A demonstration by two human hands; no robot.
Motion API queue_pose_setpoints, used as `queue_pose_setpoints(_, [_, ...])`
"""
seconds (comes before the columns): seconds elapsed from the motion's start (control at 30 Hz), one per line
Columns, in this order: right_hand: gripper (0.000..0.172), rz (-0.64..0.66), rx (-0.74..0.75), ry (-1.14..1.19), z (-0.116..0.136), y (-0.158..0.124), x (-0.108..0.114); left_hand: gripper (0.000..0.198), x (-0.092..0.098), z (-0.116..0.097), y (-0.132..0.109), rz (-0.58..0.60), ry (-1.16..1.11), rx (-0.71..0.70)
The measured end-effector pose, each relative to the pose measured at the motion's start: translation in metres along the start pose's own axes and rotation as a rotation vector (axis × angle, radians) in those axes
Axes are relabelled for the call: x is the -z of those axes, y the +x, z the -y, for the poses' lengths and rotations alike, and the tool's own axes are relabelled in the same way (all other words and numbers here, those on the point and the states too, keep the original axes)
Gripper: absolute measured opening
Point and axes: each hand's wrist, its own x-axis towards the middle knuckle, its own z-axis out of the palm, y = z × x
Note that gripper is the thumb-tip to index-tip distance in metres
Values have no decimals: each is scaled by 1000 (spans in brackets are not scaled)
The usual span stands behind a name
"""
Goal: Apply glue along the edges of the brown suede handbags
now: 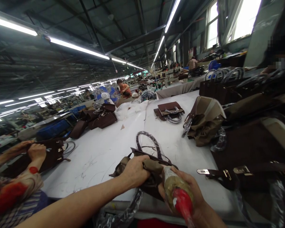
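A dark brown handbag (154, 188) lies in front of me at the table's near edge, its plastic-wrapped handle (148, 134) arching up on the far side. Fingers of my left hand (136, 172) are closed on its olive-brown lining (153, 165), which bunches up at the opening. In my right hand (192, 186) is a yellowish bottle-shaped tool (171, 180) with a red end (182, 199) facing me. Its far end meets the lining, though the exact contact is hidden.
On the left, a co-worker's hands (36, 152) hold another brown handbag (54, 152). More brown bags (99, 117) lie on the white tabletop (97, 148). Flat bag pieces (169, 109) sit farther back. Bags with linings out (204, 117) crowd the right side, beside a large brown bag (251, 152).
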Motion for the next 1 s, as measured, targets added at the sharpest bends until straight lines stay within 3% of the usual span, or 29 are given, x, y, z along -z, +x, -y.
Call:
queue_pose_setpoints(0.2, [44,-158,119,54,19,-18,0,8,18,7,31,-16,39,47])
queue_pose_setpoints(0.33, [48,-355,236,77,33,-48,24,10,27,15,59,-68,-55,-25])
queue_pose_setpoints(0.4, [51,-496,286,91,34,-61,39,27,26,18,71,-48,-99,-44])
queue_pose_setpoints(0.5, [45,-687,320,91,30,-74,55,46,24,16,80,-4,22,-105])
queue_pose_setpoints(0.63, [38,-865,308,147,25,-85,58,36,20,6,78,-5,257,-199])
queue_pose_setpoints(0.77, [36,-916,276,242,23,-93,58,6,27,6,72,11,352,-297])
queue_pose_setpoints(1.0, [30,-861,225,173,16,-104,59,21,77,23,54,90,563,-512])
